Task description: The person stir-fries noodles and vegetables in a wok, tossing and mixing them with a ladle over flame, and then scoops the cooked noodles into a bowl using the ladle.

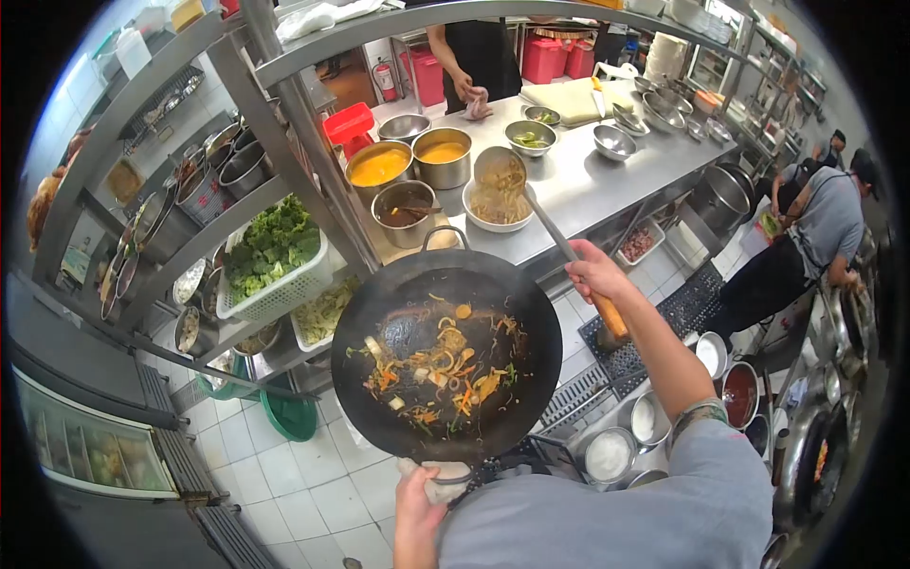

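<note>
My left hand grips the near handle of a large black wok through a folded cloth. Noodles with vegetables are scattered over the inside of the wok, which I hold out in front of me. My right hand is closed around a ladle with a wooden end. Its scoop is tipped over a white bowl at the counter's edge. Noodles fill that bowl, right under the scoop.
Pots of orange liquid and a pot of dark sauce stand left of the bowl on the steel counter. A basket of leafy greens sits on the left shelf. One co-worker stands across the counter; another is at the right.
</note>
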The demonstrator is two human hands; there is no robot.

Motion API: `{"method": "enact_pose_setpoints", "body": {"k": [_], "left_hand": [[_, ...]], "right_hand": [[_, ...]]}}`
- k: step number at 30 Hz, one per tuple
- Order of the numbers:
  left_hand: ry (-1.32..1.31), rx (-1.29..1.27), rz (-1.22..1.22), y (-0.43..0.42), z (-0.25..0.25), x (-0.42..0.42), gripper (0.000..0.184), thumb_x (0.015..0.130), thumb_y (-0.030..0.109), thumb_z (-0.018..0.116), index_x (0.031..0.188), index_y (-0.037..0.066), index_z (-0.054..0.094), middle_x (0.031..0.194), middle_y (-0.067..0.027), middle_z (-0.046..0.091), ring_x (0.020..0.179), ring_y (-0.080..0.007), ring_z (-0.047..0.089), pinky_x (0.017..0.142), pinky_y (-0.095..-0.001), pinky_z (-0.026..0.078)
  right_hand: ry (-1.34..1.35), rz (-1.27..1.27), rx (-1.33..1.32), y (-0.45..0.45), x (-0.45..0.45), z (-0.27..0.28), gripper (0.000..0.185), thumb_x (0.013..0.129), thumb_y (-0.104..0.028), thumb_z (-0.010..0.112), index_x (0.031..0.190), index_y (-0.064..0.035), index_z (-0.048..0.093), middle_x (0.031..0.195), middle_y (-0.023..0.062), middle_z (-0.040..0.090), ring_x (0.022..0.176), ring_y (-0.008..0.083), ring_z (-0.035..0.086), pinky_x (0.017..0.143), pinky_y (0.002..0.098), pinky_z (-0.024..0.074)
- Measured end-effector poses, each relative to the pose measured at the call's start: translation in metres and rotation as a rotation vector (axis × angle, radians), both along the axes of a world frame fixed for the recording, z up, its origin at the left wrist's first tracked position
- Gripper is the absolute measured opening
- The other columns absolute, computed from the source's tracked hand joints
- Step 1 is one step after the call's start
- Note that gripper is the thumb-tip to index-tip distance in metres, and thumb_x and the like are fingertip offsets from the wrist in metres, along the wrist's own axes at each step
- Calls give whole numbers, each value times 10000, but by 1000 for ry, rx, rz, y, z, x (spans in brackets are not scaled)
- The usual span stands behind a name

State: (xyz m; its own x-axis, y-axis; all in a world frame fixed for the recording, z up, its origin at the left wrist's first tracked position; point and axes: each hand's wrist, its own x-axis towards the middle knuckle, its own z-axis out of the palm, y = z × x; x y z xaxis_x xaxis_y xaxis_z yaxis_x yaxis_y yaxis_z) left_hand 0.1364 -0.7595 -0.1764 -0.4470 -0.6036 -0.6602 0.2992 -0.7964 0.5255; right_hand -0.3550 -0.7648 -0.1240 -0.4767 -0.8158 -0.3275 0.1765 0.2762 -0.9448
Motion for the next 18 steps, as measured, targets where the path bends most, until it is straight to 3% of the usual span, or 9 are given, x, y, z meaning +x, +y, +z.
{"method": "enact_pose_setpoints", "body": {"k": [3, 6, 9, 12, 15, 18], "left_hand": [[-9, 19, 7, 1, 7, -4, 373, 846, 56, 583, 1205, -46, 575, 1138, -198, 689, 1037, -369, 705, 918, -523, 578], [-63, 28, 20, 5, 4, -4, 384, 830, 80, 598, 1192, -47, 598, 1133, -197, 700, 1035, -373, 707, 926, -523, 573], [-112, 35, 16, 7, 1, -3, 383, 807, 100, 612, 1154, -56, 648, 1122, -203, 718, 1028, -380, 711, 959, -529, 559], [-110, 46, 5, 7, 1, -3, 379, 799, 98, 616, 1140, -63, 651, 1114, -206, 720, 1021, -379, 713, 958, -525, 560], [-100, 33, 5, 6, -4, -1, 385, 796, 96, 616, 1137, -80, 644, 1114, -212, 718, 1019, -378, 712, 957, -518, 561], [-70, 7, 7, 3, -9, 4, 368, 813, 91, 609, 1137, -82, 632, 1102, -211, 715, 1001, -371, 715, 918, -513, 576]], "right_hand": [[220, -12, 57, -6, -17, -27, 539, 905, -60, 616, 1415, -69, 440, 761, 58, 573, 462, 123, 493, 420, 306, 416], [543, -65, 180, -9, -20, -44, 600, 894, -80, 623, 1461, -92, 427, 819, 155, 660, 569, 257, 643, 537, 403, 524], [827, -10, 175, -1, -32, -44, 639, 885, -100, 626, 1490, -120, 420, 936, 274, 701, 819, 426, 715, 745, 496, 562], [919, -61, 265, -3, -23, -46, 642, 878, -106, 623, 1490, -127, 428, 1029, 331, 686, 997, 503, 666, 864, 526, 531], [938, -66, 78, -9, -33, -61, 633, 884, -104, 617, 1488, -128, 429, 1022, 341, 677, 992, 515, 658, 878, 536, 525], [1078, -111, 51, -6, -32, -70, 633, 899, -111, 616, 1499, -139, 418, 893, 268, 692, 796, 426, 699, 714, 502, 548]]}}
